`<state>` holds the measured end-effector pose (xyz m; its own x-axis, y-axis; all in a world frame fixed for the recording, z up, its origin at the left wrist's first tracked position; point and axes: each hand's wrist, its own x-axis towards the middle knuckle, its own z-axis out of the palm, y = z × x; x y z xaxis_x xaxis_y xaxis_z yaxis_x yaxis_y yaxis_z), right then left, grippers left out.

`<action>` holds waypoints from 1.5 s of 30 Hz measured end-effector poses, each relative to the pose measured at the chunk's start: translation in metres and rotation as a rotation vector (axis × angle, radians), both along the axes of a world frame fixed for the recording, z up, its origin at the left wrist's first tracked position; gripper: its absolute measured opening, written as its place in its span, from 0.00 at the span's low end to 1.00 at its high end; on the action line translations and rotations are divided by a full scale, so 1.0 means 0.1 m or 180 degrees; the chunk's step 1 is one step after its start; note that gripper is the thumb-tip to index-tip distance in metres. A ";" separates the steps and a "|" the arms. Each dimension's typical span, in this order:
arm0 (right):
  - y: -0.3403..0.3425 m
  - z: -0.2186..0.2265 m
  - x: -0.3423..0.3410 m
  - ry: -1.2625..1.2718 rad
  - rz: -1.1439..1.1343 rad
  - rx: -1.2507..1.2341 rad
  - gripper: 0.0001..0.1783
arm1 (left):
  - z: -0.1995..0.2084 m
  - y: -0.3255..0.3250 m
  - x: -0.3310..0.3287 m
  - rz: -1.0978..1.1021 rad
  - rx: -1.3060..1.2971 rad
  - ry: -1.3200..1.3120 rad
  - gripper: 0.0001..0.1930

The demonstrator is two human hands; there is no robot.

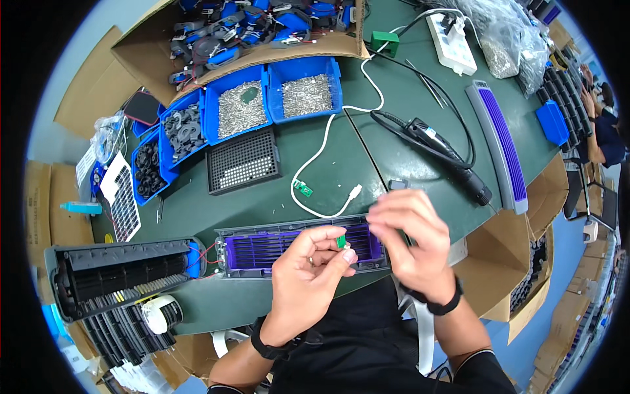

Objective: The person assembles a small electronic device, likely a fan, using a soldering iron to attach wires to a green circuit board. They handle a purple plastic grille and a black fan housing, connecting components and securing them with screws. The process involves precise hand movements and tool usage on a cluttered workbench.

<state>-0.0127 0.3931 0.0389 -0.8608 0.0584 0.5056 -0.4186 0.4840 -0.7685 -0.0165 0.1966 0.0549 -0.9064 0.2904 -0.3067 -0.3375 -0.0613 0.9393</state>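
Note:
My left hand [308,272] pinches a small green circuit board [341,241] between thumb and fingers. Just right of it my right hand [413,240] is raised, slightly blurred, its thumb and fingertips drawn together; whatever lies between them, if anything, I cannot make out. Beneath both hands lies a long grey plastic housing with a purple grille [262,253], partly covered by them. Red wires [209,256] link its left end to a blue part [194,259] in an open dark grey housing [125,269]. Behind the hands, another small green board [302,188] rests beside a white cable [326,148].
Blue bins of screws [307,96] and black parts [148,167] curve round a black grid tray [243,161]. A carton [315,50] of blue-and-grey parts stands behind. On the right are a corded screwdriver [449,157], a purple-grilled cover [499,144] and a power strip [453,46].

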 end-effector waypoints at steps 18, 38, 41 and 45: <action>0.16 0.24 -0.22 -0.1677 0.0479 -0.1270 0.06 | -0.14 -0.09 -0.09 -0.0370 0.0644 -0.0157 0.20; -0.03 0.26 0.43 -0.1518 -0.0157 -0.1287 0.05 | -0.09 0.09 0.09 -0.0387 0.0275 0.0367 0.28; -0.05 0.23 0.43 -0.1476 -0.0305 -0.1039 0.06 | -0.09 0.11 0.09 -0.0385 0.0217 0.0466 0.28; -0.06 0.27 0.44 -0.1365 -0.0475 -0.0532 0.07 | -0.11 0.12 0.10 -0.0361 0.0145 0.0575 0.27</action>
